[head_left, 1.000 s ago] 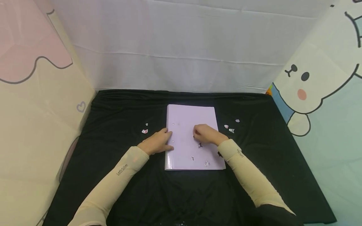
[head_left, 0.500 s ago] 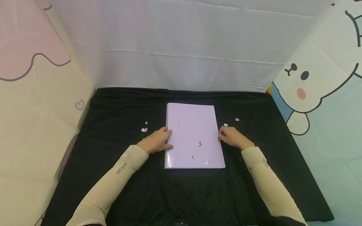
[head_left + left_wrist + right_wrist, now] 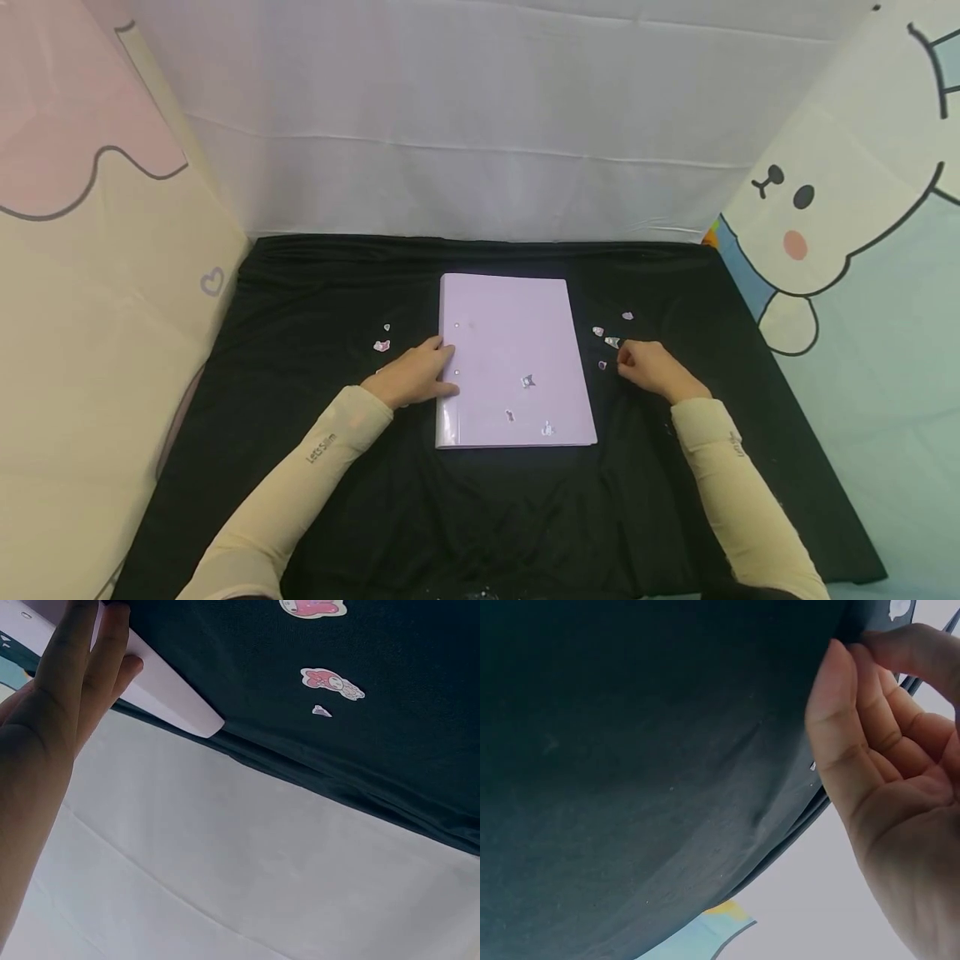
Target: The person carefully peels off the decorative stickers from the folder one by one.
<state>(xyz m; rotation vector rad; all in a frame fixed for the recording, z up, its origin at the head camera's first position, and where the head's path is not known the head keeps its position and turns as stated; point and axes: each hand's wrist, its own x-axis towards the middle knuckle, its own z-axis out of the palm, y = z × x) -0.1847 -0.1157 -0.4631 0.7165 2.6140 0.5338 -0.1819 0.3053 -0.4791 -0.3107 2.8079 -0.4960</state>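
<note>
A lilac binder (image 3: 495, 325) lies on the black cloth, with several small stickers on the lower part of its cover, one a grey-and-white sticker (image 3: 528, 381). My left hand (image 3: 411, 374) rests against its spine side, fingers and thumb spread over the edge. In the left wrist view those fingers (image 3: 90, 671) lie on the binder (image 3: 169, 697). Right of the binder, my right hand (image 3: 654, 367) is low over the cloth beside a loose sticker (image 3: 612, 342). Its thumb and bent fingertips meet in the right wrist view; whether something is between them is hidden.
More stickers lie right of the binder, among them a small sticker (image 3: 602, 365) and a far one (image 3: 627, 316). On the left are a pink sticker (image 3: 382, 346) and a tiny one (image 3: 387, 327). A white curtain (image 3: 480, 192) hangs behind the black cloth (image 3: 330, 300).
My right hand has moved right, off the binder cover and past its edge to the loose stickers. My left hand has stayed at the spine.
</note>
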